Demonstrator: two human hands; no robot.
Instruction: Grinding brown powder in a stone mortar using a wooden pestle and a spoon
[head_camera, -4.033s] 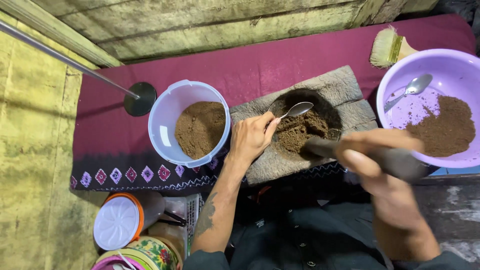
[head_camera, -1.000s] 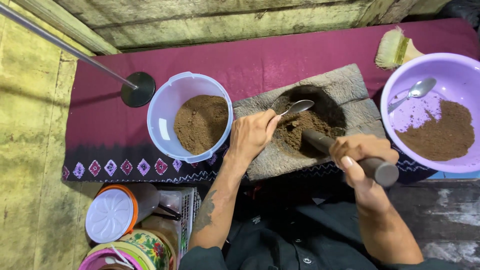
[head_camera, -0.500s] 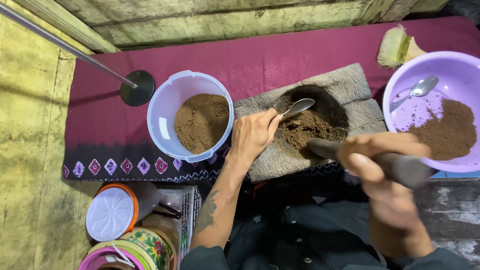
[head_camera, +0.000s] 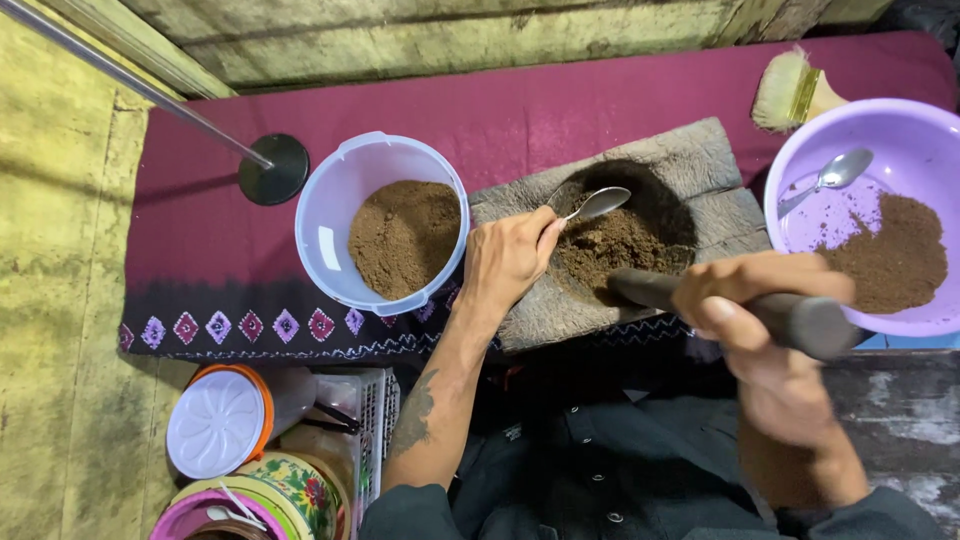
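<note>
Left of the stone mortar (head_camera: 640, 235), far off: yellowish, stained floor (head_camera: 60, 330), crossed by a thin metal rod (head_camera: 130, 85) ending in a round black base (head_camera: 274, 169) on the maroon cloth (head_camera: 560, 110). Cloth spread over the desk, dark border with pink diamond patterns (head_camera: 250, 326) along the near edge; rough wooden planks (head_camera: 430, 35) behind it. Below that border, left of the mortar: a white round lid with an orange rim (head_camera: 216, 422), a flowered tin (head_camera: 290, 485), a pink bowl (head_camera: 195, 515). Just left of the mortar, touching its edge: a white plastic tub (head_camera: 330, 215) half filled with brown powder (head_camera: 403, 237). Left hand (head_camera: 508, 258) resting on the mortar's left rim, grip closed around a metal spoon (head_camera: 596, 204), spoon bowl over the brown ground mass (head_camera: 620, 245) in the mortar's hollow. Right hand (head_camera: 770, 310) near the mortar's lower right, blurred, grip wrapped tight around a dark pestle (head_camera: 730, 305), its tip down in the hollow. Right of the mortar: a lilac plastic bowl (head_camera: 900, 125) holding more brown powder (head_camera: 890, 260) and a second spoon (head_camera: 832, 176). Behind that, a straw-bristled brush (head_camera: 790, 90) lying on the cloth. Close under the mortar, a dark buttoned shirt (head_camera: 590, 470).
</note>
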